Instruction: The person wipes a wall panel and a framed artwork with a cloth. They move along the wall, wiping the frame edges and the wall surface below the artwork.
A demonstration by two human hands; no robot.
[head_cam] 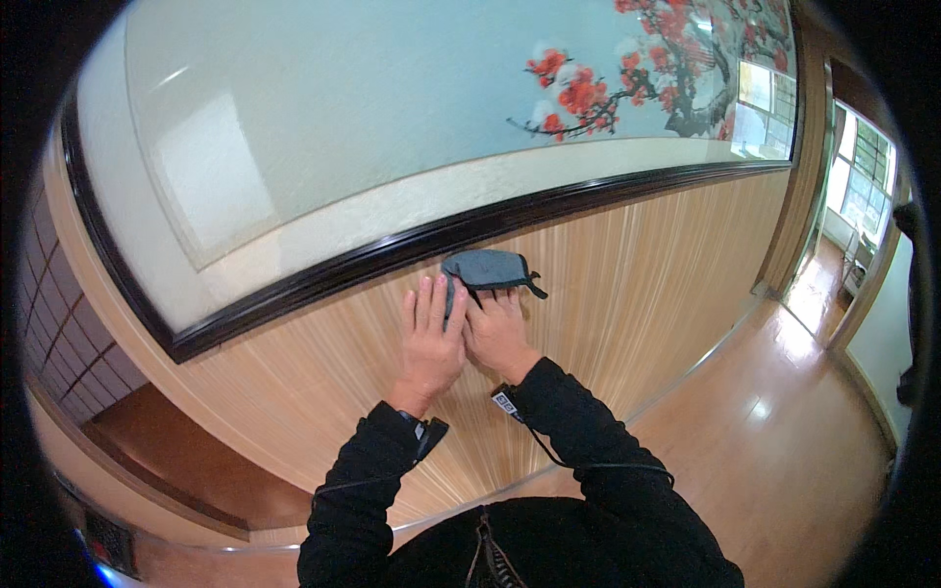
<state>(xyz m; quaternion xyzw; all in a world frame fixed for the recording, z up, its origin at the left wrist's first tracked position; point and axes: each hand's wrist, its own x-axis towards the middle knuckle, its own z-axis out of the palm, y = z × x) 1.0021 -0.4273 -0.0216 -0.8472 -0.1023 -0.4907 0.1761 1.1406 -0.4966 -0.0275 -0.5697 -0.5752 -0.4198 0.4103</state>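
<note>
A grey cloth with a dark edge and a small loop at its right end is folded between my two hands, just below the black frame of a large picture. My left hand has a fold of the cloth between thumb and forefinger, its other fingers stretched upward. Against it, my right hand holds the cloth from below, with its fingertips partly hidden under the fabric. Both hands are in front of the wood-grain wall panel.
Behind the glass is a painting of red blossoms. A cabled device sits at my right wrist, and a dark one at my left. Shiny wooden floor runs right toward a doorway. A brown recess lies left.
</note>
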